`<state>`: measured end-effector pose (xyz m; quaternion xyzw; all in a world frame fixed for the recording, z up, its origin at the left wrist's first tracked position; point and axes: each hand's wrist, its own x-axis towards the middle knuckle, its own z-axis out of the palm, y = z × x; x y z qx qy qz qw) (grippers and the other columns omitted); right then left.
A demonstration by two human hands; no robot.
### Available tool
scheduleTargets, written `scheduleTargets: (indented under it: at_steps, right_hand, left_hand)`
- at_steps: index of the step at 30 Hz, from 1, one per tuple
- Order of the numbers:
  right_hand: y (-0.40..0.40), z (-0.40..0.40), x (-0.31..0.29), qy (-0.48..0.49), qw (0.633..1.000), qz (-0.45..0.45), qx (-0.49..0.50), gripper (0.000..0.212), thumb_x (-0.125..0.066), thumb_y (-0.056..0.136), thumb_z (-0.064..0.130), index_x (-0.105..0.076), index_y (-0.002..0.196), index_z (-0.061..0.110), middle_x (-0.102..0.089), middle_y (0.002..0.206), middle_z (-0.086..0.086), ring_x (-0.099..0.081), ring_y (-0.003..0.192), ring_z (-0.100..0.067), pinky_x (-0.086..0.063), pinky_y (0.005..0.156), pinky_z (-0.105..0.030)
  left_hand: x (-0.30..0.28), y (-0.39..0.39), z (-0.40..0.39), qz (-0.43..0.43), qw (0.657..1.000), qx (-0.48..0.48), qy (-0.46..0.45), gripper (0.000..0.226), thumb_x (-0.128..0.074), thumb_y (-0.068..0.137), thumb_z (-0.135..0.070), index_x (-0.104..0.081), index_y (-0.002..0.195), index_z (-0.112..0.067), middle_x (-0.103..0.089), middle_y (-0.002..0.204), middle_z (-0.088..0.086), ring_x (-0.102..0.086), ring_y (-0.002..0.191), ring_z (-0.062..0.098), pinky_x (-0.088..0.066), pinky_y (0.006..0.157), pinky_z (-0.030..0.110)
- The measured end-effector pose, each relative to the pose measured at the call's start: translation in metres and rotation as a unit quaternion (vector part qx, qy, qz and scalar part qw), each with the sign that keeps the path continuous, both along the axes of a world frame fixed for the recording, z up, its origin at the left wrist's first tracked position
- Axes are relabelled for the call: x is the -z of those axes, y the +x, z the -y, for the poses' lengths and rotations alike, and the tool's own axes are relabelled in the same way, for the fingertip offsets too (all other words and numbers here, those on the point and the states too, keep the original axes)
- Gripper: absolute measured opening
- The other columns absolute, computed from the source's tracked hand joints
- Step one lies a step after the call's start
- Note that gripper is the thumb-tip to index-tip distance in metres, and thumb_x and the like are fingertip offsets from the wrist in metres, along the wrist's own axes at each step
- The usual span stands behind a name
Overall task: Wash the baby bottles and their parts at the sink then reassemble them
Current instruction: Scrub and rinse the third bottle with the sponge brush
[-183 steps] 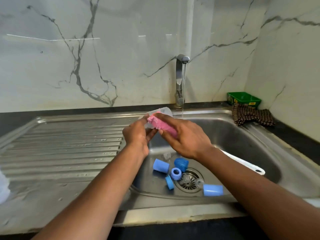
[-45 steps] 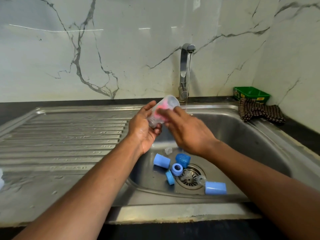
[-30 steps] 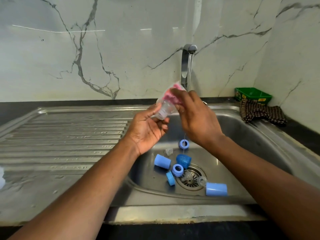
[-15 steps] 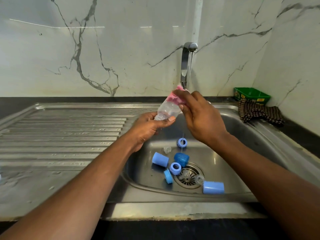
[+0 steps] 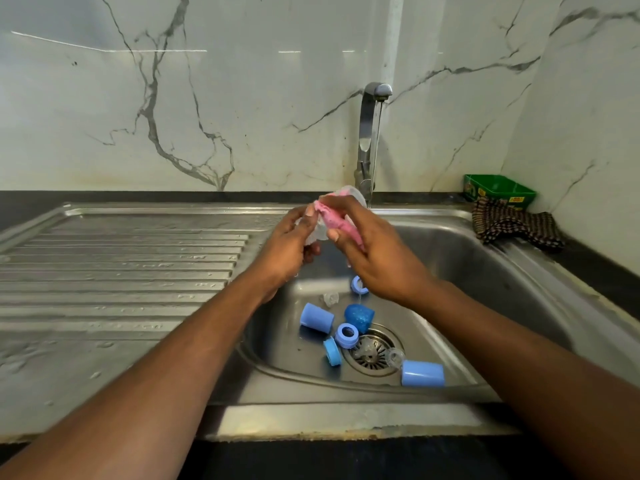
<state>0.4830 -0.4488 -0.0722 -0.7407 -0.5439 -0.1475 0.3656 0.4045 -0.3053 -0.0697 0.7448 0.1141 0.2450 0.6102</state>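
At frame centre we find the left hand gripping a clear plastic bottle, the right hand holding a pink sponge against it. Blue plastic caps in the steel sink remain unassembled.

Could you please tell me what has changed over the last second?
Both hands lowered the bottle from beside the spout to just above the basin; the right hand keeps its grip on the pink cloth, the left hand on the bottle. The blue parts lie unmoved.
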Motion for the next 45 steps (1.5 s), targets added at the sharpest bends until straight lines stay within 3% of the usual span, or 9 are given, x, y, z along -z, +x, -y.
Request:
scheduleTargets:
  at_steps: [5,10,17,21,28,33,37,41,45]
  right_hand:
    - [0.011,0.003,-0.005,0.046,0.988,0.022,0.148,0.042,-0.041,0.106,0.032,-0.029,0.146,0.037,-0.054,0.132,-0.007,-0.061,0.102,-0.025,-0.055,0.08,-0.047]
    - [0.001,-0.003,-0.002,-0.106,0.984,0.134,0.051,0.048,-0.038,0.106,0.038,-0.022,0.151,0.038,-0.047,0.135,-0.004,-0.062,0.1,-0.031,-0.054,0.075,-0.046]
    - [0.015,0.004,-0.002,-0.008,0.994,0.022,0.109,0.043,-0.041,0.106,0.033,-0.029,0.147,0.032,-0.051,0.141,-0.006,-0.06,0.111,-0.032,-0.052,0.084,-0.047]
    - [-0.007,-0.006,-0.004,-0.101,0.982,0.156,0.014,0.043,-0.031,0.104,0.041,-0.02,0.146,0.042,-0.052,0.127,-0.003,-0.063,0.094,-0.033,-0.054,0.074,-0.048]
    - [0.021,0.008,-0.01,0.042,0.988,0.035,0.144,0.038,-0.039,0.106,0.032,-0.034,0.144,0.033,-0.055,0.136,-0.004,-0.062,0.108,-0.027,-0.055,0.084,-0.047]
    - [-0.003,-0.008,-0.006,-0.06,0.981,0.182,0.02,0.043,-0.036,0.103,0.038,-0.026,0.145,0.039,-0.055,0.12,-0.004,-0.064,0.089,-0.031,-0.055,0.07,-0.045]
    - [0.023,0.002,-0.014,0.092,0.986,0.043,0.136,0.034,-0.039,0.106,0.03,-0.037,0.14,0.03,-0.061,0.12,0.005,-0.062,0.099,-0.021,-0.055,0.077,-0.044]
    - [0.015,0.004,-0.007,-0.003,0.987,0.131,0.089,0.043,-0.037,0.106,0.033,-0.027,0.147,0.034,-0.055,0.133,-0.006,-0.065,0.099,-0.032,-0.056,0.078,-0.048]
    - [0.009,-0.016,-0.008,-0.048,0.978,0.199,0.038,0.047,-0.04,0.102,0.032,-0.026,0.147,0.037,-0.054,0.12,-0.009,-0.064,0.083,-0.039,-0.053,0.064,-0.044]
  left_hand:
    - [-0.006,0.006,0.015,0.0,0.998,-0.007,-0.07,0.038,-0.034,0.106,-0.043,-0.061,0.102,-0.016,-0.056,0.064,-0.001,-0.044,0.051,0.007,-0.036,0.048,0.018]
    - [-0.003,0.005,0.014,0.019,0.977,-0.018,-0.21,0.036,-0.041,0.103,-0.04,-0.069,0.099,-0.017,-0.059,0.07,0.001,-0.044,0.053,0.009,-0.036,0.051,0.023]
    - [-0.005,0.007,0.016,-0.005,0.97,-0.003,-0.244,0.035,-0.036,0.104,-0.042,-0.062,0.098,-0.019,-0.051,0.06,0.0,-0.032,0.043,0.009,-0.029,0.049,0.024]
    - [-0.003,0.005,0.006,0.016,0.961,-0.035,-0.274,0.038,-0.039,0.102,-0.043,-0.063,0.087,-0.018,-0.05,0.057,-0.002,-0.038,0.038,0.006,-0.033,0.042,0.022]
    - [-0.003,0.009,0.009,0.013,0.956,0.002,-0.293,0.033,-0.045,0.101,-0.044,-0.062,0.105,-0.016,-0.047,0.052,-0.003,-0.03,0.037,0.007,-0.03,0.042,0.022]
    - [-0.002,0.008,0.003,0.048,0.939,0.015,-0.341,0.036,-0.046,0.1,-0.045,-0.064,0.101,-0.013,-0.048,0.06,-0.001,-0.039,0.039,0.008,-0.035,0.039,0.021]
    - [-0.004,0.01,0.007,0.048,0.935,0.055,-0.346,0.042,-0.041,0.101,-0.044,-0.058,0.123,-0.012,-0.043,0.054,-0.002,-0.029,0.041,0.009,-0.031,0.043,0.023]
    - [-0.004,0.01,0.011,0.051,0.918,0.076,-0.385,0.04,-0.037,0.103,-0.044,-0.058,0.105,-0.01,-0.043,0.054,-0.002,-0.032,0.039,0.009,-0.032,0.045,0.024]
    - [-0.012,0.005,0.001,0.075,0.878,0.09,-0.463,0.048,-0.035,0.103,-0.043,-0.058,0.076,-0.009,-0.039,0.05,-0.001,-0.03,0.039,0.009,-0.032,0.046,0.023]
